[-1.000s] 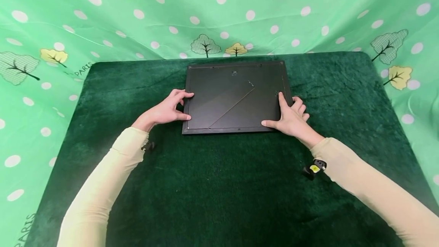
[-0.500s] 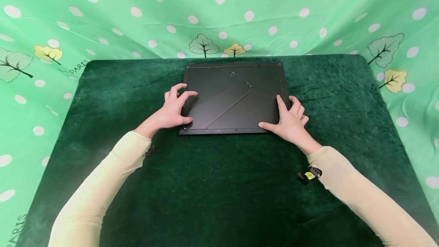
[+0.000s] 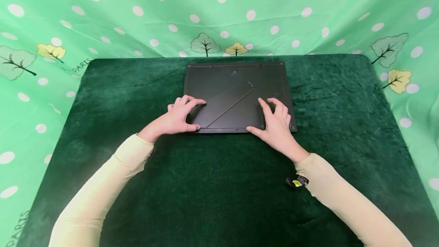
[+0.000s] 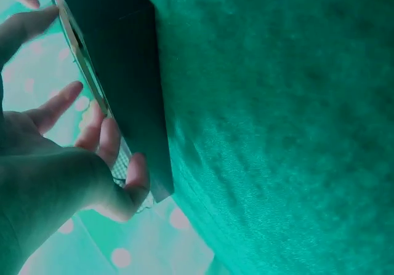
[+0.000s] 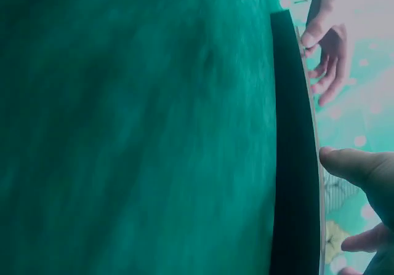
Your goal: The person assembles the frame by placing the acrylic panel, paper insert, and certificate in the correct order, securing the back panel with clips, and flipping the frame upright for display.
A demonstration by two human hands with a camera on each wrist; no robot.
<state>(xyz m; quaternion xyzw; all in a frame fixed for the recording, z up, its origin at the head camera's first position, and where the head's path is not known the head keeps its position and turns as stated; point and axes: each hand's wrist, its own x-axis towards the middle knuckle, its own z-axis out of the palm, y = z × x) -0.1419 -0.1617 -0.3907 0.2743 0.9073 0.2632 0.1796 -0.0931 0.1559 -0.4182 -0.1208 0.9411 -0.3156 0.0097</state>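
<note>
Head view: flat black rectangular panel (image 3: 214, 83) is touched at eight o'clock by left hand (image 3: 176, 118), five by right hand (image 3: 277, 128), fingers wide.

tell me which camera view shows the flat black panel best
The head view: it looks down on the black panel, showing its broad face, partly covered by the left hand and right hand. Both wrist views show mainly its dark side, nearly edge-on.

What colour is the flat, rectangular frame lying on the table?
Black; the head view shows the frame best.
</note>
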